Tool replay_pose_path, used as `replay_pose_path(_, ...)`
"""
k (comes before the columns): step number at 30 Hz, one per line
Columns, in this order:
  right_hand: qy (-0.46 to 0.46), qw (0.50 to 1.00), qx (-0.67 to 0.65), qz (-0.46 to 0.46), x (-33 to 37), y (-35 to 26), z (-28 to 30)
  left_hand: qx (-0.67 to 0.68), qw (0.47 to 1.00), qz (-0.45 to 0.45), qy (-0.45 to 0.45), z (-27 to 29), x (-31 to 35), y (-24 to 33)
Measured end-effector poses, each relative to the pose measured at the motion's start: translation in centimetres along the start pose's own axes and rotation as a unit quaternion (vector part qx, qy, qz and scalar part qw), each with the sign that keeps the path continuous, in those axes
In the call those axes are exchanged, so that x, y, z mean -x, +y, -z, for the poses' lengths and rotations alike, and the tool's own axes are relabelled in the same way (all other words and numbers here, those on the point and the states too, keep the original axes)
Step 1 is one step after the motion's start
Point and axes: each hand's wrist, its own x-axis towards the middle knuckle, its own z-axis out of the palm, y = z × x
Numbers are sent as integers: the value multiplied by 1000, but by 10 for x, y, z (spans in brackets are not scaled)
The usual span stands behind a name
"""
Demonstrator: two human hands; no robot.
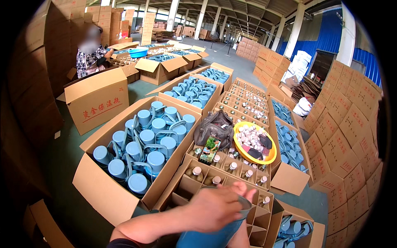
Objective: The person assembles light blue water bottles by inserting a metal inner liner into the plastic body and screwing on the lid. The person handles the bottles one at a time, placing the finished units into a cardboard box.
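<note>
item: blue flask shell [209,239], qty 1; sat tilted, lower ctr of frame. l. hand [216,206]: fingers were half curled at grey rim [247,204], hold unclear. r. hand [244,190]: mostly hidden, grip couldn't be told. handling (est.): prob. light, stiff, slick; body below rim seemed best hold.

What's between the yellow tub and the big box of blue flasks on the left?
In the head view, a dark grey bag and a lit smartphone lie between the yellow basin and the blue-flask carton.
</note>
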Motion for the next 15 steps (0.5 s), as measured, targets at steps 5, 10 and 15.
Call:
replay_pose_path(5, -79, 906, 384, 159, 15, -41, -18, 302, 950, 77, -2, 15, 40, -54)
replay_pose_path(10, 91, 992, 55, 72, -24, 13, -38, -22, 997, 71, 5, -3, 2, 0)
replay_pose_path(15, -21, 968, 247, 36, 11, -12, -29, 222, 973, -14, 64, 6, 32, -36)
